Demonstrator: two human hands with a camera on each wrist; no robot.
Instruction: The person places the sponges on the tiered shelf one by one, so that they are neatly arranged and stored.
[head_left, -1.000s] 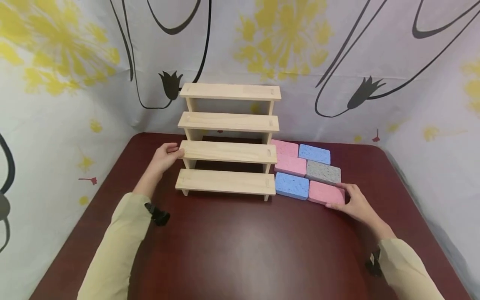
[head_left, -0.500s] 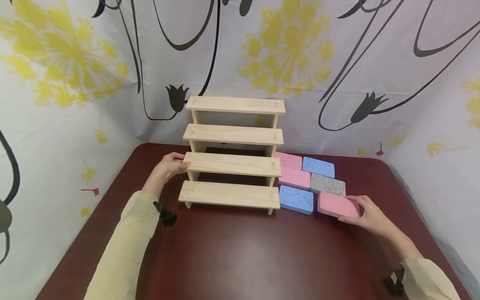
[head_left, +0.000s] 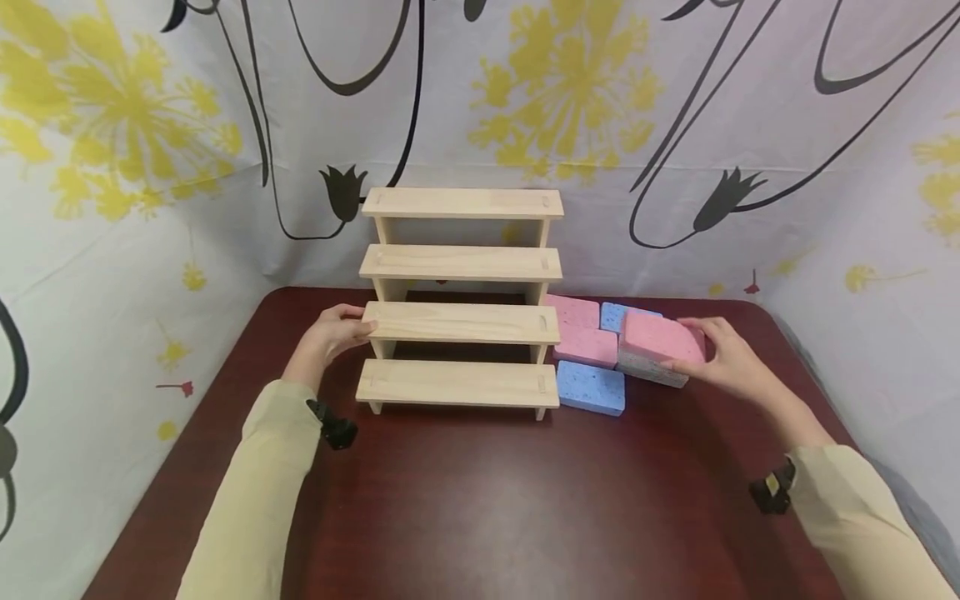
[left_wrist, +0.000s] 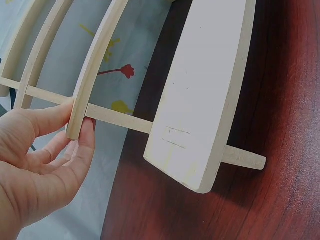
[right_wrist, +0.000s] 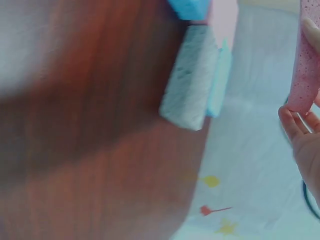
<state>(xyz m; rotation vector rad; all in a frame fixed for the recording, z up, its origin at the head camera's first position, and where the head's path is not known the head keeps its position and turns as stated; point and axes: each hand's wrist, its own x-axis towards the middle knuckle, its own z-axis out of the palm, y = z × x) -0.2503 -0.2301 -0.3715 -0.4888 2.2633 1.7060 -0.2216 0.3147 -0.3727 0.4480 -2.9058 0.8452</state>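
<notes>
A four-step pale wooden display stand (head_left: 459, 383) stands at the back of the table. My left hand (head_left: 327, 339) pinches the left end of its second-lowest board; in the left wrist view the thumb lies on top and fingers (left_wrist: 86, 145) are beneath. My right hand (head_left: 731, 358) grips a pink sponge (head_left: 660, 335) by its right end, thumb in front. Seen from the right wrist, this pink sponge (right_wrist: 305, 70) is raised off the table. In the head view it overlaps a grey sponge (head_left: 651, 370) and partly hides a blue sponge (head_left: 612, 317) behind.
Right of the stand lie a front blue sponge (head_left: 590, 388) and two pink sponges, one nearer (head_left: 585, 347) and one farther back (head_left: 573, 312). The dark red-brown table (head_left: 480, 492) meets a flower-patterned cloth (head_left: 465, 108) behind and at both sides.
My right hand has lifted the pink sponge from the front right of the group and carried it up and back over the grey one. The left hand keeps its hold on the stand.
</notes>
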